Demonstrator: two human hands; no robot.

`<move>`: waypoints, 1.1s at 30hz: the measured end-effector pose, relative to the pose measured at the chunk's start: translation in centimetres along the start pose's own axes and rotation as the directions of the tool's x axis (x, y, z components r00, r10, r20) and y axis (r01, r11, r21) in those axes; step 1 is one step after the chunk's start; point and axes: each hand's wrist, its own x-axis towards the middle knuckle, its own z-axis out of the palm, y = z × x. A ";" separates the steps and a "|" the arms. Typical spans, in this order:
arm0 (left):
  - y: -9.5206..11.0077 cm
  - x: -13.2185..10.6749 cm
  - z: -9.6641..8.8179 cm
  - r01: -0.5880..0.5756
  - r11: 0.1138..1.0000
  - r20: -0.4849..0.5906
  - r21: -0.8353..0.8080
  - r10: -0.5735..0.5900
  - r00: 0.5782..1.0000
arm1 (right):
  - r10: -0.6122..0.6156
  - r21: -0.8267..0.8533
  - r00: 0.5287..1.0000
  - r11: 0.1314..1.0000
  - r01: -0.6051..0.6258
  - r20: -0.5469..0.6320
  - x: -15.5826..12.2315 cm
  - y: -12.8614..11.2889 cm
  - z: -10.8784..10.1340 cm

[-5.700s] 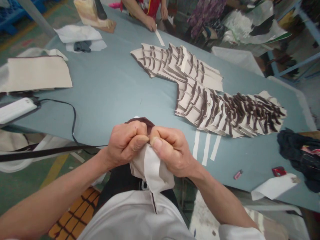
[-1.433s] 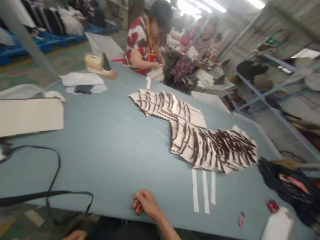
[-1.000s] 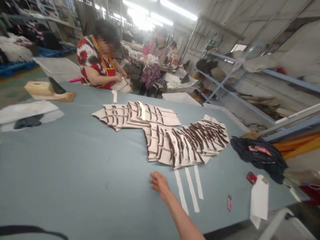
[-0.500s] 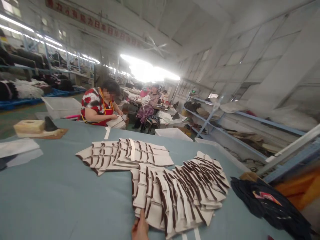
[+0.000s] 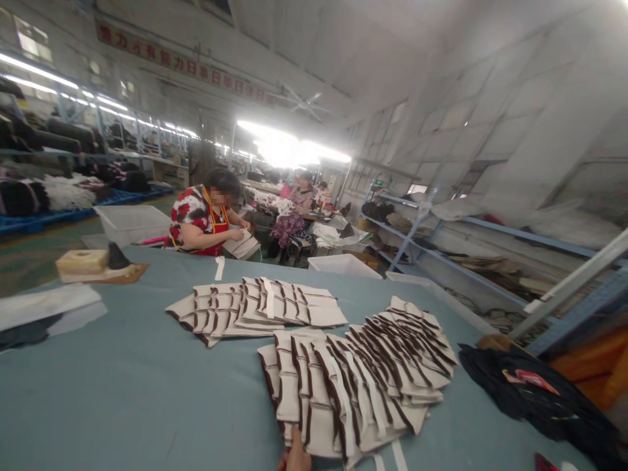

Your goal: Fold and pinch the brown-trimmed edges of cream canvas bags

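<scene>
My left hand (image 5: 297, 453) is at the bottom of the view, partly cut off by the frame. Its thumb lies over the lower left corner of a fanned stack of beige fabric pieces (image 5: 318, 386) with dark brown edges, and the curled fingers are mostly hidden. Pale strips lie across this stack. Beyond it rests a second overlapping row of similar fabric pieces (image 5: 314, 304), with a white strip (image 5: 269, 297) on top. My right hand is out of view.
Across the blue-green table (image 5: 147, 386), a co-worker (image 5: 203, 219) holds similar pieces. A tissue box (image 5: 83, 263) and white sheets (image 5: 53, 304) are on the left. Dark folded cloth (image 5: 530, 386) lies right, beside blue shelving (image 5: 471, 288). White bins (image 5: 343, 265) stand behind the table.
The view has shifted slightly, so the table and stacks appear farther right and a little lower. My left hand stays at the stack's corner. The co-worker's pieces are tilted differently.
</scene>
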 end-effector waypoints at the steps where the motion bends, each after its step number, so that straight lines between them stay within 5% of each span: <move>1: -1.6 -0.9 -1.6 -0.018 0.999 0.027 -0.035 0.019 0.999 | 0.058 0.019 0.998 0.998 -0.058 -0.017 -1.3 0.9 0.9; 5: -10.2 -5.6 -8.6 0.014 0.993 0.125 -0.113 0.000 0.992 | 0.367 0.092 0.927 0.929 -0.360 -0.082 -8.3 6.1 2.7; 8: -13.5 -7.7 -11.1 0.037 0.982 0.217 -0.186 0.004 0.976 | 0.509 0.129 0.855 0.859 -0.496 -0.102 -11.8 8.8 2.2; 16: -8.8 -4.9 -5.7 0.031 0.922 0.360 -0.386 0.119 0.925 | 0.473 0.123 0.880 0.876 -0.467 -0.029 -11.9 8.5 -0.2; 21: -7.9 -3.9 -3.5 0.031 0.907 0.281 -0.419 0.097 0.955 | 0.380 0.063 0.925 0.923 -0.379 0.001 -12.7 8.2 -2.9; 27: -6.9 -2.6 -3.9 0.010 0.902 0.197 -0.432 0.083 0.977 | 0.295 0.094 0.955 0.951 -0.293 -0.003 -11.7 7.5 -6.5; 33: -3.4 -1.0 -6.0 0.002 0.899 0.186 -0.438 0.089 0.978 | 0.342 0.168 0.939 0.924 -0.342 0.033 -8.4 6.8 -6.5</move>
